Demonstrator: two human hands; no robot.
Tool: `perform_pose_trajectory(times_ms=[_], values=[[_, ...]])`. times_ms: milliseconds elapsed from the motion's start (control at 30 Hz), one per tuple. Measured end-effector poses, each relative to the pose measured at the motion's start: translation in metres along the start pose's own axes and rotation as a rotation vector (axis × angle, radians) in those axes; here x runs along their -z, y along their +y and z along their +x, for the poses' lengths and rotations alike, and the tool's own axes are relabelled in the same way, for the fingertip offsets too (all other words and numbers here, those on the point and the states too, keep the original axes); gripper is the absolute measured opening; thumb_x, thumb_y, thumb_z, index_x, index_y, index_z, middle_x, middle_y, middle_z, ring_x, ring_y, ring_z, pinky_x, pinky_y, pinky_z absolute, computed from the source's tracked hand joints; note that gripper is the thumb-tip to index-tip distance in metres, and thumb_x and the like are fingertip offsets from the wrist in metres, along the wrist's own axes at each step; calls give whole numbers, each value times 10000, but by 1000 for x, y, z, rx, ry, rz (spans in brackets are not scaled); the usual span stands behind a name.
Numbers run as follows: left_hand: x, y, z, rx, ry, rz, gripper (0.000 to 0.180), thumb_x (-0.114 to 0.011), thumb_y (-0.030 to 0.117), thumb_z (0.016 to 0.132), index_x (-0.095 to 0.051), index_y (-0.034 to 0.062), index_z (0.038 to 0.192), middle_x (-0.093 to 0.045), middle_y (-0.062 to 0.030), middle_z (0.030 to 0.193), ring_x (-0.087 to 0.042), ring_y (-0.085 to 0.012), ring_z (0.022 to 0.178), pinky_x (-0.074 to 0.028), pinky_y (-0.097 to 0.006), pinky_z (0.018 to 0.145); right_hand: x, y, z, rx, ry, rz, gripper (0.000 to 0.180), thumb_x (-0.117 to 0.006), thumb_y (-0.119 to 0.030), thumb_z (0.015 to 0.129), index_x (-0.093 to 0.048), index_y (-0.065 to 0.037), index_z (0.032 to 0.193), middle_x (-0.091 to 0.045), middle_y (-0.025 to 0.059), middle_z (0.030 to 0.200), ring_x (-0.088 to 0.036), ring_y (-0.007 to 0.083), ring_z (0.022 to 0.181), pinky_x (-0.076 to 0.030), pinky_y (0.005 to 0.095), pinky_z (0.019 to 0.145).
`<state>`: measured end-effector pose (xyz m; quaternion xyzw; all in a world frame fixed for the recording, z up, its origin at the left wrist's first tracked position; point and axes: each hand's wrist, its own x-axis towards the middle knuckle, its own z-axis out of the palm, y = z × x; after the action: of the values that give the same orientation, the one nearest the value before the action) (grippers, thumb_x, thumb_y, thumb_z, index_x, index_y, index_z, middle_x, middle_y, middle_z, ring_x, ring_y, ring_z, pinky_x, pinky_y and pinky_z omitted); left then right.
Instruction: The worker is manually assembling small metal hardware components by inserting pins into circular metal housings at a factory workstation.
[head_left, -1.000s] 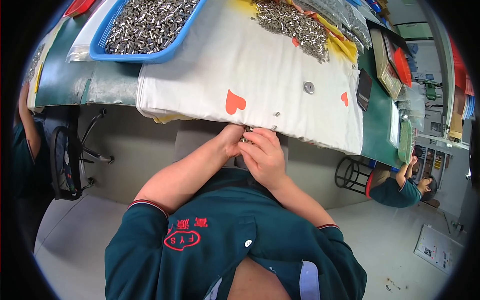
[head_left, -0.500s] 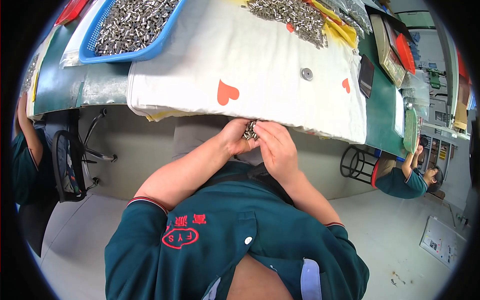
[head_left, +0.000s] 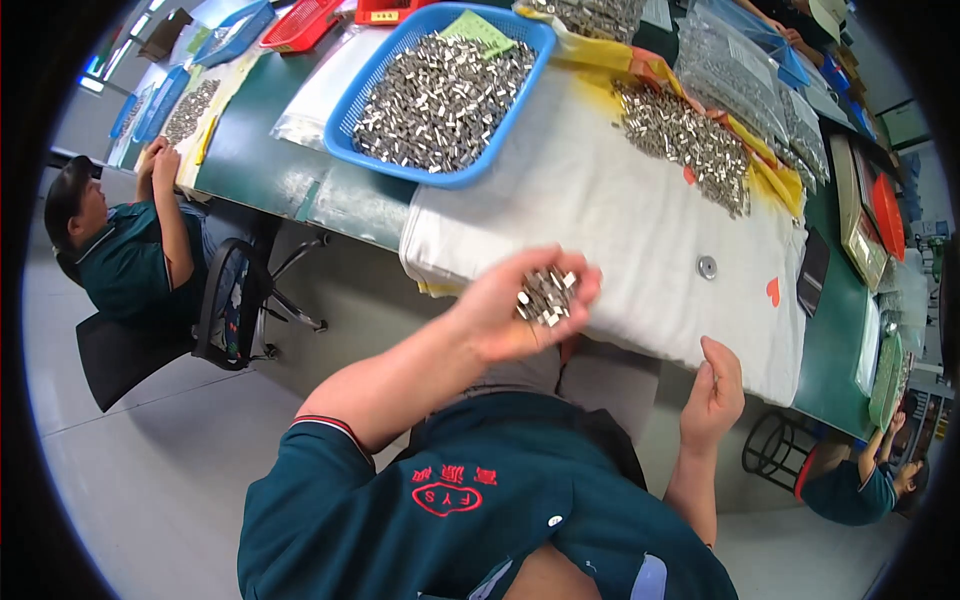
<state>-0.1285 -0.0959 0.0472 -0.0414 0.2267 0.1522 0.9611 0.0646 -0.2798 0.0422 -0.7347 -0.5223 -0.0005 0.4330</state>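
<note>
At frame centre, the left hand (head_left: pixel 500 310) cups loose small silvery metal pieces (head_left: pixel 545 295), likely slippery, best carried palm-up; the right hand (head_left: pixel 712 395) hangs half-curled, holding nothing.

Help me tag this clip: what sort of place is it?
Probably a factory sorting bench: a blue basket of small metal parts, a loose pile on white cloth, and the left hand cupping some.

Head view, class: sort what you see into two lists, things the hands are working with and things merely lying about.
In hand:
left hand cupping small metal pieces
right hand at the white cloth edge
loose pile

Lying about:
blue basket of pieces
round metal disc
red trays
bagged pieces
</note>
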Motion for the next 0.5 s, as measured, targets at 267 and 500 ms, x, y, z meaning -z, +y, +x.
perform_pose_trajectory(times_ms=[267,500], values=[[-50,174,11,-856,196,598,242,-410,175,897,-513,-32,970,-563,-152,979,-572,-237,906,-512,-351,770,47,-58,45,334,-106,557,128,-513,-8,724,-583,-11,831,-595,115,803,-557,223,724,-450,307,627],[-43,225,28,-987,578,1559,312,-524,282,847,-600,27,1010,-595,-101,978,-582,-192,849,-465,-327,738,104,-129,84,930,17,931,33,-582,-153,759,-552,-165,766,-535,-53,736,-500,76,684,-414,246,603]])
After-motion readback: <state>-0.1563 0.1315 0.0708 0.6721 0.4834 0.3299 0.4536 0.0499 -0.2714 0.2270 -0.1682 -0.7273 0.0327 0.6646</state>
